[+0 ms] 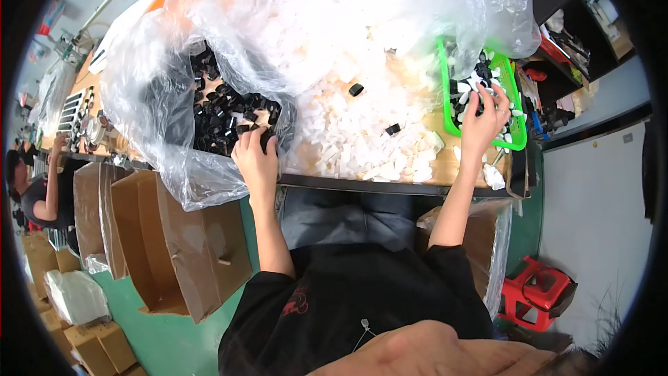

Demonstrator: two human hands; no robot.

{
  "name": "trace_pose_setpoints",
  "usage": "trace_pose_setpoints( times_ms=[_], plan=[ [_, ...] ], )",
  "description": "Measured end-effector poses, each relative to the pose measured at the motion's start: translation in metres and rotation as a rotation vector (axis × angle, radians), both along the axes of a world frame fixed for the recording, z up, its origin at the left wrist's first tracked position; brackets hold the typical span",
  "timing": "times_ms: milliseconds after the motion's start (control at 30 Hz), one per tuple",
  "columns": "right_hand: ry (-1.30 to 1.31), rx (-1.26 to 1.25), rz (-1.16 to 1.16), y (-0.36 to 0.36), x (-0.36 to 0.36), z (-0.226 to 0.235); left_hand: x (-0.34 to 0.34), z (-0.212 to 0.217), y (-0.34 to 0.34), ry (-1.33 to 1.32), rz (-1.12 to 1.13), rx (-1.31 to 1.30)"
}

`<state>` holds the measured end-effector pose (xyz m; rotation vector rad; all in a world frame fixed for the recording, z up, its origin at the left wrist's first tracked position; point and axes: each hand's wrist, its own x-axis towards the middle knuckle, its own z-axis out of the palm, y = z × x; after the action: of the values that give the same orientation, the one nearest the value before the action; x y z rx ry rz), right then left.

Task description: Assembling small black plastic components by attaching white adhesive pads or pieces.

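Note:
My left hand (pixel 255 159) reaches over the near edge of a clear plastic bag, its fingers curled down at a heap of small black plastic pieces (pixel 219 115). A black piece shows between thumb and forefinger. To the right, my right hand (pixel 485 120) is over a bright green basket (pixel 447 101), fingers bent but spread apart. Inside the basket lie white and black pieces, some partly hidden by my fingers. Between the hands spreads a large pile of small white pieces (pixel 355 139), with a black piece (pixel 356 90) and another black piece (pixel 393 129) on top.
The clear plastic bag (pixel 156 146) hangs over the table's front edge (pixel 362 184). More clear plastic sheeting (pixel 487 3) covers the back. Open cardboard boxes (pixel 146 237) stand on the floor at left, a red stool (pixel 536 292) at right. Another person (pixel 45 191) works at far left.

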<state>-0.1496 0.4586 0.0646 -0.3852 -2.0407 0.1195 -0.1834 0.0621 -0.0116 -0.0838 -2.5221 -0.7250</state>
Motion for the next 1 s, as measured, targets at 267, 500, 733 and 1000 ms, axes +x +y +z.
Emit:
trace_pose_setpoints(
  times_ms=[267,500,733,1000],
  plan=[
    [-0.411,-0.681,0.486,-0.012,-0.142,-0.078,0.011,0.029,0.044,-0.006,-0.311,0.954],
    [-0.216,-0.763,0.486,-0.054,-0.173,-0.095,0.025,0.032,0.064,-0.204,-0.557,1.137],
    [-0.151,-1.123,1.127,-0.122,-0.047,0.003,0.026,0.03,0.08,-0.252,-0.745,1.422],
    [-0.04,-0.663,1.157,-0.162,0.012,0.006,0.028,0.044,0.091,-0.159,-0.809,1.419]
  ],
)
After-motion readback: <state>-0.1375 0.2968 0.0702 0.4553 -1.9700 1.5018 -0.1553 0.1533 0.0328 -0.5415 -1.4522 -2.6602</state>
